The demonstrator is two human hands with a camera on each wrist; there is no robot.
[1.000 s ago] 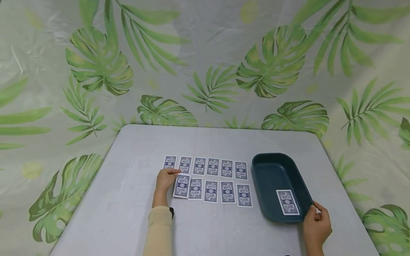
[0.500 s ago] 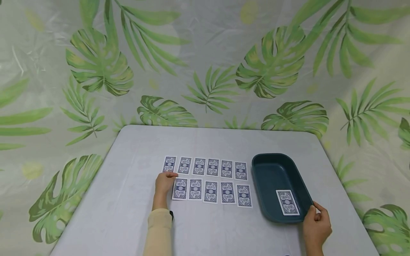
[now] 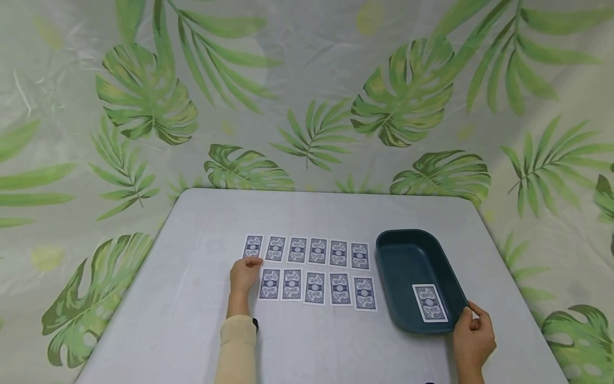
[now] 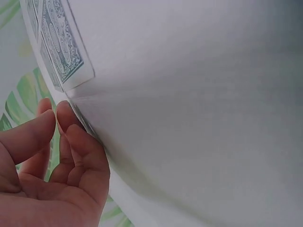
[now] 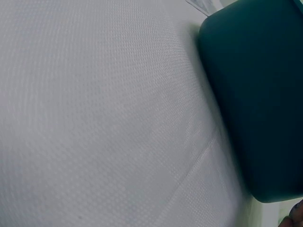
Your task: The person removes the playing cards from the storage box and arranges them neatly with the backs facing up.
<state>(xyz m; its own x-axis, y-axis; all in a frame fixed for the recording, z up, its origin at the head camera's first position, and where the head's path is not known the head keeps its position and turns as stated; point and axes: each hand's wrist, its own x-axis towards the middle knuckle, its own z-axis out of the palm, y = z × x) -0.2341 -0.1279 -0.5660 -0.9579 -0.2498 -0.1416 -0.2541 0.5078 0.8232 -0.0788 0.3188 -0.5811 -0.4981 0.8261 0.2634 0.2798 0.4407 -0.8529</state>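
Several playing cards lie face down in two rows on the table. My left hand (image 3: 244, 274) is at the left end of the rows, by the lower row's leftmost card (image 3: 269, 284) and over the bottom edge of the upper row's leftmost card (image 3: 252, 246). In the left wrist view the thumb (image 4: 33, 135) stands apart from the bent fingers, with no card visible between them. My right hand (image 3: 474, 336) grips the near right corner of a dark green tray (image 3: 394, 304). One face-down card (image 3: 430, 303) lies inside it. The right wrist view shows mostly the tray's outer wall (image 5: 255, 104).
A white cloth covers the table (image 3: 307, 346). The tray stands just right of the card rows. Behind the table hangs a leaf-patterned sheet (image 3: 312, 96).
The lower row's leftmost card has shifted slightly left and toward me, straightening beside its neighbour. My left hand has come off it, moving a little left. The right hand and tray stay put.
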